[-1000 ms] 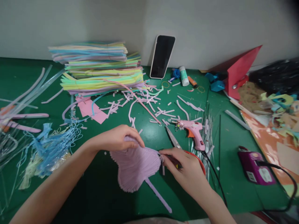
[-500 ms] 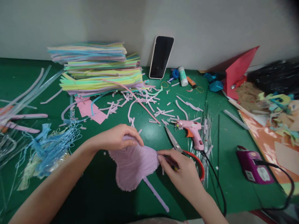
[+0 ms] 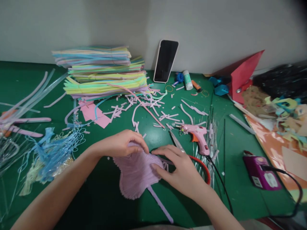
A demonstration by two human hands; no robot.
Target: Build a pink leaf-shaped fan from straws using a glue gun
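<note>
A lilac pleated fan-shaped piece (image 3: 134, 175) with a lilac strip handle (image 3: 160, 205) lies on the green table (image 3: 168, 207) in front of me. My left hand (image 3: 120, 143) curls over its top left edge, fingers closed on it. My right hand (image 3: 177, 169) lies on its right edge, fingers spread and pressing down. Red-handled scissors (image 3: 192, 158) lie just beyond my right hand.
A pink glue gun (image 3: 198, 135) with a black cord lies right of the scissors. A stack of pastel strips (image 3: 103, 73) and a leaning phone (image 3: 166, 60) stand at the back. Cut strip scraps (image 3: 153, 108) litter the middle. A purple device (image 3: 261, 172) sits right; blue tassels (image 3: 52, 150) left.
My right hand has let go its pinch at the fan's right tip and moved up and left to lie flat on the fan's right edge. The left hand stays put.
</note>
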